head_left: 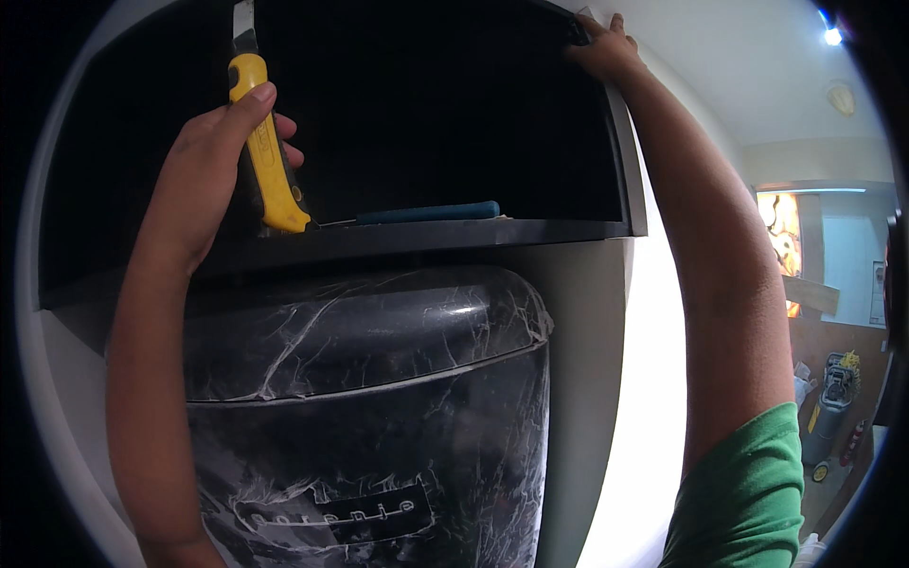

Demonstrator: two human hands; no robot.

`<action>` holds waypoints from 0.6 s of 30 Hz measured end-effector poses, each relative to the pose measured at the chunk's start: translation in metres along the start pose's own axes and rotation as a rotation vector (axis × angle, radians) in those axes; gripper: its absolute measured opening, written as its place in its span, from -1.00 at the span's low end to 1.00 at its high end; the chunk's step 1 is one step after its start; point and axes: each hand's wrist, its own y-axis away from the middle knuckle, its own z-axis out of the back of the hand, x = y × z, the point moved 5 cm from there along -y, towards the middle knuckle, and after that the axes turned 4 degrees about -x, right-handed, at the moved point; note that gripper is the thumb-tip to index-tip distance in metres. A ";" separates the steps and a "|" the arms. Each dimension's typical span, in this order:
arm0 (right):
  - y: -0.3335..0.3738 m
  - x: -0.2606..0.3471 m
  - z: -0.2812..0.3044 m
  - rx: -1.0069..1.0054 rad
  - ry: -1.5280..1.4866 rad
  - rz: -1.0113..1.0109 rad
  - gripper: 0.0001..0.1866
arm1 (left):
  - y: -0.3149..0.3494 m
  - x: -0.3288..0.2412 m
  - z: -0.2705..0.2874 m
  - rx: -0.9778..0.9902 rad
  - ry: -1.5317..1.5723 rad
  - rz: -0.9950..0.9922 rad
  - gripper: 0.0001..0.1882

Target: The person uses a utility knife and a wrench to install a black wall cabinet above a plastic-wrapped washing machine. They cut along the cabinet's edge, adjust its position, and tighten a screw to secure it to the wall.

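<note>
Left hand (pixel 204 180) raised at the left, clenched around a yellow-handled utility knife with a black spine (pixel 265 156), blade end pointing up toward the top of a dark, open cabinet niche (pixel 426 95). On the dark shelf board (pixel 426 237) forming the niche floor, just right of the knife's butt, a slim tool with a teal handle (pixel 426 213) lying flat, untouched. Below the shelf, a black rounded appliance wrapped in clear crinkled plastic film (pixel 369 398), well apart from both hands. At the upper right, right hand (pixel 601 47) reaching to the top corner of the niche's pale side frame (pixel 630 161), fingers curled over the edge; whether gripping something small there or merely bracing, cannot tell. Green short sleeve (pixel 748 492) at the lower right; a lit room with floor clutter beyond. Step in hand, by judgement: trimming or scoring along the niche's upper edge. Next move likely calling for a firm brace from the right and a slow, controlled draw of the blade, kept clear of the bracing fingers.
</note>
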 end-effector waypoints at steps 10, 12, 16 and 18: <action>0.006 0.002 -0.007 0.127 0.061 -0.067 -0.24 | 0.001 -0.007 -0.008 0.027 0.063 0.053 -0.34; 0.025 0.025 0.003 0.142 -0.055 -0.074 -0.28 | 0.002 -0.001 0.000 0.042 0.069 0.092 -0.35; 0.047 0.018 0.017 0.095 -0.061 -0.037 -0.26 | 0.001 -0.003 -0.001 0.064 0.096 0.144 -0.40; 0.044 0.021 0.020 0.118 -0.076 -0.091 -0.25 | -0.001 -0.002 0.000 0.061 0.094 0.158 -0.41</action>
